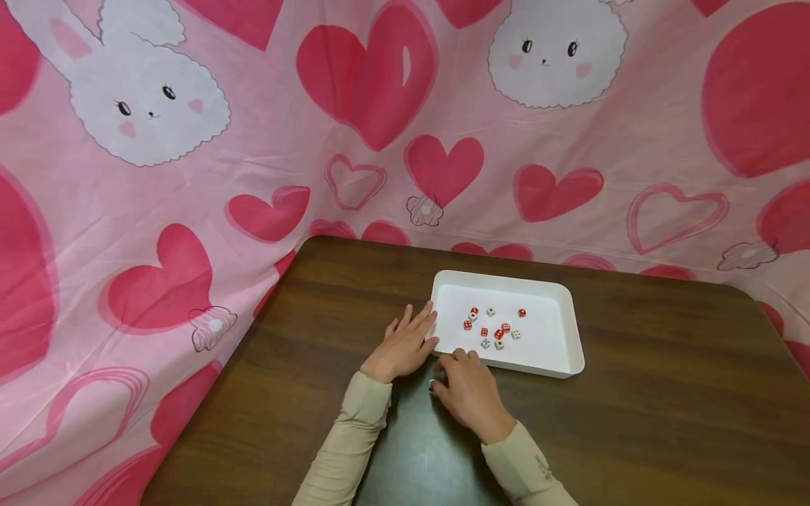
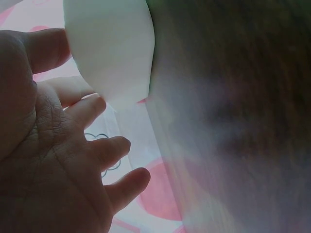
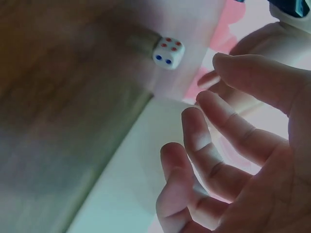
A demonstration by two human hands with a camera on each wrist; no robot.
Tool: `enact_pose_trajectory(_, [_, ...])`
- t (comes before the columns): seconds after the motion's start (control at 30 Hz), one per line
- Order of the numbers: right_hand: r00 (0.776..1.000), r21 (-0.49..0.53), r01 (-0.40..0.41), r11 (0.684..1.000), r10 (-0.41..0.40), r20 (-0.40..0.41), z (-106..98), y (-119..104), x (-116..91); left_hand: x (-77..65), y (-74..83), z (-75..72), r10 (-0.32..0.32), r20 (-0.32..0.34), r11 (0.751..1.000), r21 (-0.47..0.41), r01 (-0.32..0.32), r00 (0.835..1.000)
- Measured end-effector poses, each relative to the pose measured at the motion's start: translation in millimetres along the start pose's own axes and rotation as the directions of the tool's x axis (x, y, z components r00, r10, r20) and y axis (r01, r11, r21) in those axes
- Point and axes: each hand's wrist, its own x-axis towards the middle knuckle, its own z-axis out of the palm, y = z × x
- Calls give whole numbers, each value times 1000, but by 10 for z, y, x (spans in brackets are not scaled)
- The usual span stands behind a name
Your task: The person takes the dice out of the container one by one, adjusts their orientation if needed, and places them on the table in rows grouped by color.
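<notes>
white and shallow, the tray [image 1: 547, 348] is my landmark in the head view; it sits on the brown table [image 1: 683, 379], and a pink cloth [image 1: 272, 140] printed with hearts and rabbits hangs behind it. red and white dice [image 1: 498, 334] lie scattered on the tray's floor, mostly left of its middle. i see the left hand [image 1: 403, 348] at the tray's left wall, fingers straight and apart, and the right hand [image 1: 471, 393] just in front of the tray's near wall, towards its left corner.

through the left wrist view, i find the thumb at the tray's wall and the other fingers spread wide, gripping nothing.

in the right wrist view, a white die [image 3: 167, 54] with red and blue pips rests on the table just outside the tray's corner. the right hand's fingers bend loosely near it, holding nothing, a gap showing between thumb and die; whether they touch the tray, i cannot tell.
</notes>
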Motion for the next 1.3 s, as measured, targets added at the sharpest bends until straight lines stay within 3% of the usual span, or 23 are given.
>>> enact_pose_trajectory(0.37, [998,24,-3,1000,4,-62,-222,49,20,-5,1,0,-3,-5,1000,-8,3,1000])
enact_pose_trajectory(0.6, [983,41,33,999,-25,-181,-372,142,25,-11,11,-5,-8,-3,1000,-10,8,1000])
enact_pose_trajectory(0.87, [969,81,-43,996,61,-241,-552,357,69,-5,-3,8,-2,-8,1000,-21,2,1000])
enact_pose_trajectory(1.3, [954,150,-176,973,206,-219,-649,855,120,10,-27,16,2,1,999,-37,-2,1000])
